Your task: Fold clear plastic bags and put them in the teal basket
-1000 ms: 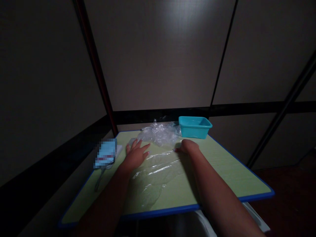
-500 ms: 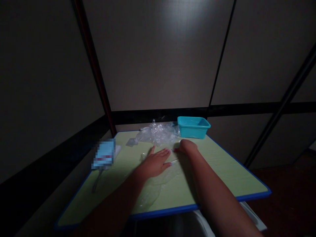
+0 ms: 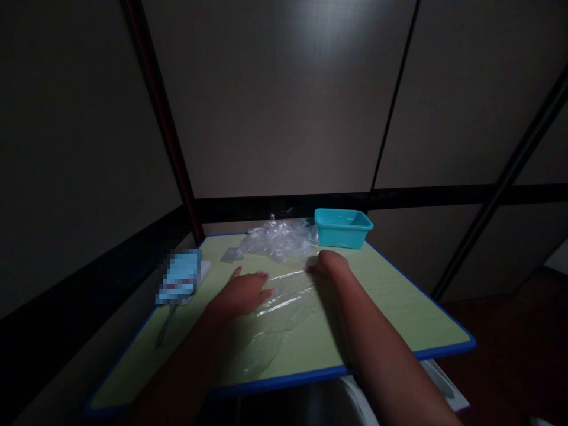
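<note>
At a pale green table edged in blue, a person works bare-handed over a clear plastic sheet that lies spread across the middle of the top, glossy creases running across it and its near part reaching toward the near edge; the left hand is wide, palm down at the left side of the sheet, its thumb apart from the other fingers and pointing right; the right hand is bent inward at the sheet's far right corner, narrow and curled, its fingertips at the plastic, though whether they pinch it or merely press it cannot be told from this angle.

Just beyond the hands, toward the far edge, sits a heap of crumpled clear plastic, one loose end trailing left; a turquoise tub stands upright at the far right corner, just beside the heap.

On the left side of the table lies a light blue item, its surface masked by coarse squares, with a white object partly under its right side; a thin grey handle extends from it toward the near edge.

A panelled wall with a dark band rises behind; below the table's near right edge, part of a white object with a rim shows, its kind unclear in the dim light.
</note>
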A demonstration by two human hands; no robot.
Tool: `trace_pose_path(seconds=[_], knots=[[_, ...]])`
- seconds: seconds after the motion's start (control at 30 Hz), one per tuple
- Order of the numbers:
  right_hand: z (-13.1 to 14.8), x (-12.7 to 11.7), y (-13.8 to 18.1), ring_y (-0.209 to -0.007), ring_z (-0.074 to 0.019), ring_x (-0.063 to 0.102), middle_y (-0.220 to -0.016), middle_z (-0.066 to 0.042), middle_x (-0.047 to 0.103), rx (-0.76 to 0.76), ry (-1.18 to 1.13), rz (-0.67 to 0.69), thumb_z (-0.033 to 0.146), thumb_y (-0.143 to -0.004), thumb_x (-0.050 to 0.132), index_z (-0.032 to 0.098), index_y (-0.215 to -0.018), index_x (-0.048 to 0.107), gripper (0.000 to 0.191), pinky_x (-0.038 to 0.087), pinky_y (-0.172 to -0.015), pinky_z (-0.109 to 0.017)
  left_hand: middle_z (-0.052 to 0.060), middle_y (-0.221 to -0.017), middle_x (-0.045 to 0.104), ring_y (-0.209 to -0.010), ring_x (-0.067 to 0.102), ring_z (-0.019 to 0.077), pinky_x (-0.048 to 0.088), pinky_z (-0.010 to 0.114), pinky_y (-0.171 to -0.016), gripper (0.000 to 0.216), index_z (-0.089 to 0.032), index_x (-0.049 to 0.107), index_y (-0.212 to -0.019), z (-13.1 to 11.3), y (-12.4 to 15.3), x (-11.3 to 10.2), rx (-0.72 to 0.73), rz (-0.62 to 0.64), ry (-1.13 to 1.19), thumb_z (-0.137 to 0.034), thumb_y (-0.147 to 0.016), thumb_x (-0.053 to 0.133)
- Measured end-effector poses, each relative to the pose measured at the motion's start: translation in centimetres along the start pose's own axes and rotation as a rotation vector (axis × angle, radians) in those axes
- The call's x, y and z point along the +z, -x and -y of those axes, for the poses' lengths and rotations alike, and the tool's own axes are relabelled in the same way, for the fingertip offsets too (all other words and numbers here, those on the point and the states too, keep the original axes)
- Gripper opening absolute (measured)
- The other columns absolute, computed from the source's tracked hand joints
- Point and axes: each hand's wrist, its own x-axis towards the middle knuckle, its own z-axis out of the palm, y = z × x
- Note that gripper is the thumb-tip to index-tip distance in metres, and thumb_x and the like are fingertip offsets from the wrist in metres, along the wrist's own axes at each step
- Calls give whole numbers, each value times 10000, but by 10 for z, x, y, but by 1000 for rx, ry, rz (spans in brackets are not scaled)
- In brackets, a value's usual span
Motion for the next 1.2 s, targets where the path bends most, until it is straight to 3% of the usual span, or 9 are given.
trace_pose_path(seconds=[0.1,0.17,0.3,0.43,0.5,0.63,0.83,1.03,1.2], knots=[[0,-1,0,-1047,-326,539,-1183,-164,561,21,-1,29,506,-548,694,142,-1096,607,664,461,-783,-374,154,-1373,360,-1290,272,266,53,557,-1031,521,-146,452,-1255,-6,2,-8,-110,-104,-107,-470,-858,357],[0,-1,1,-1049,-319,539,-1181,-162,563,18,-5,43,505,-547,696,147,-1103,603,668,457,-790,-365,141,-1409,294,-1318,200,256,78,542,-1039,592,-133,378,-1309,-26,1,-12,-67,-151,-102,-515,-862,307],[-1,0,-1,-1056,-306,538,-1165,-158,574,-9,-6,57,515,-577,674,152,-1078,616,622,446,-804,-355,99,-1448,202,-1337,135,219,160,481,-1053,745,-130,242,-1374,-81,-11,-6,124,-116,33,-636,-839,129],[-3,1,-3,-1044,-297,550,-1142,-149,591,-32,10,59,527,-602,649,155,-1043,633,577,447,-801,-346,128,-1457,140,-1343,84,244,139,495,-1056,814,-68,200,-1382,-104,-30,16,44,-66,89,-643,-827,47],[-4,2,-5,-1038,-302,553,-1150,-151,587,-32,19,59,535,-575,666,151,-1044,631,608,452,-795,-349,147,-1453,139,-1342,79,254,138,502,-1054,822,-49,197,-1380,-99,-35,27,-6,-36,106,-638,-828,41],[-4,3,-7,-1047,-302,547,-1166,-148,577,-34,25,53,541,-559,676,157,-1060,620,634,448,-802,-348,114,-1464,101,-1346,54,216,119,477,-1066,778,-94,163,-1394,-85,-34,39,41,-68,139,-619,-839,12],[-5,5,-7,-1048,-295,545,-1181,-142,568,-50,17,33,600,-567,645,151,-1089,597,691,446,-808,-356,95,-1466,118,-1346,56,215,138,471,-1062,738,-126,150,-1399,-72,-22,35,20,-47,164,-605,-853,16],[-6,6,-8,-1022,-294,558,-1148,-141,589,-68,4,15,591,-553,658,157,-1059,618,668,450,-793,-353,97,-1459,140,-1340,114,209,159,460,-1055,680,-145,185,-1392,-33,1,31,-10,-37,119,-581,-875,112],[-7,3,-2,-1015,-295,561,-1148,-138,588,-67,-16,-11,567,-562,668,167,-1043,622,628,456,-765,-342,41,-1456,173,-1334,151,172,164,455,-1055,562,-215,228,-1378,-14,14,34,62,-102,70,-510,-902,180]])
